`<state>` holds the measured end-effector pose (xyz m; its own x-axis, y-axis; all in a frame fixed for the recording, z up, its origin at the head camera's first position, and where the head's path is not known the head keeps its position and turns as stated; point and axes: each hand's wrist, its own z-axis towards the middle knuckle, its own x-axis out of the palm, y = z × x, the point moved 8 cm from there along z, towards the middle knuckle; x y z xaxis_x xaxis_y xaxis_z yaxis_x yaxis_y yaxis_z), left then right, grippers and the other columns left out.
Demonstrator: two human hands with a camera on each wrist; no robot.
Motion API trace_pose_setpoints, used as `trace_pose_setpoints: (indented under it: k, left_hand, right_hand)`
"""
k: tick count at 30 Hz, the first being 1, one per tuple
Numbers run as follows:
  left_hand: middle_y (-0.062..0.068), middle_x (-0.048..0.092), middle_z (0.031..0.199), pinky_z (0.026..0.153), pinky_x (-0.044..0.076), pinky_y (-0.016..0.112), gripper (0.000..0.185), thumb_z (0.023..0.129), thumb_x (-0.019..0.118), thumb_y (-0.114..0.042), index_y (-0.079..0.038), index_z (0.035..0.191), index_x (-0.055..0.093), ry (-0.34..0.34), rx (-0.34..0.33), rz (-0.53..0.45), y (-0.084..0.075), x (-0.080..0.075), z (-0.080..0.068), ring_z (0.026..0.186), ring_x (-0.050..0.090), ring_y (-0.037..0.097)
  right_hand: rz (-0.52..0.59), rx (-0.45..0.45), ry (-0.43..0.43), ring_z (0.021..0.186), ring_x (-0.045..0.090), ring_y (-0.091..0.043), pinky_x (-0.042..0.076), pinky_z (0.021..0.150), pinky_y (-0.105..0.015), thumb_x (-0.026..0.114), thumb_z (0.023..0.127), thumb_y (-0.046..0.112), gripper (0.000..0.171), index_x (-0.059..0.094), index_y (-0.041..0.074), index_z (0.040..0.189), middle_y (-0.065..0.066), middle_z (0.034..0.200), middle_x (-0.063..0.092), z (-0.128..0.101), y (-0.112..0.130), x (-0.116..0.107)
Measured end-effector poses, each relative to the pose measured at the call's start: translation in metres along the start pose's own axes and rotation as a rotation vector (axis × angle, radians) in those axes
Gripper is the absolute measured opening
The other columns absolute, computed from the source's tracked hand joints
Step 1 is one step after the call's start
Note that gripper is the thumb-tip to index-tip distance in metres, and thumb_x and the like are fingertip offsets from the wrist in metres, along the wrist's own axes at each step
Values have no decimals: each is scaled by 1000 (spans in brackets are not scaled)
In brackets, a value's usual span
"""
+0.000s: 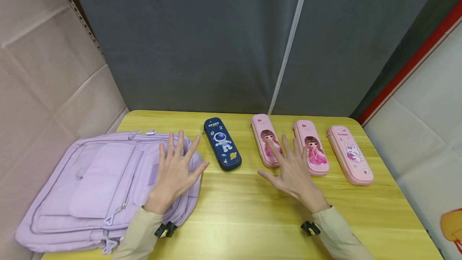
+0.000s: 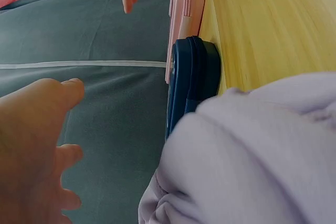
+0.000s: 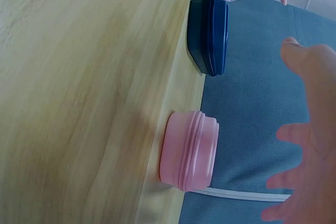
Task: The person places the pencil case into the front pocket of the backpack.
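Note:
My left hand (image 1: 174,175), fingers spread, hovers over the right side of a lilac backpack (image 1: 97,179) lying flat. In the left wrist view a gap shows between that hand and the backpack (image 2: 247,156). My right hand (image 1: 294,171) is also spread and holds nothing, held above two pink pencil cases with a doll print, the left one (image 1: 262,131) and the right one (image 1: 317,159), partly covering both. Between the hands lies a navy pencil case (image 1: 222,143) with an astronaut. Farther right is a pink pencil case (image 1: 350,155) with a rabbit.
Everything lies on a yellow wood-grain table (image 1: 238,220). A dark grey curtain (image 1: 202,43) hangs behind its back edge. Pale padded walls stand at the left (image 1: 54,71) and right (image 1: 426,131). Each sleeve carries a small black wrist device.

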<state>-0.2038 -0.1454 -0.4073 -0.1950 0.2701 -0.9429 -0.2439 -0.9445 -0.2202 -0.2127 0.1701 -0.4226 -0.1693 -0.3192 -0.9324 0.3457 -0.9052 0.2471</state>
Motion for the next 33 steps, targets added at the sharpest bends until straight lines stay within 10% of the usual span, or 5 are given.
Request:
trace_pose_setpoints:
  k: [20,33]
  left_hand:
    - [35,26,160,121,24,69,80,92,72,-26,-13,160,31,-33,-62,-41,30,-4,-21,146,27,57]
    - [29,70,112,71,59,57,65,81,76,-9,5,140,54,-403,7,-75,45,-31,-37,83,68,48]
  right_hand:
    - [130,-152,-36,146,32,-52,27,122,-66,76,81,62,100,37,8,156,-34,159,31,24,64,29]
    - [255,-88,-60,132,52,-46,47,112,-56,84,80,51,103,37,-6,152,-34,146,48,41,86,64]
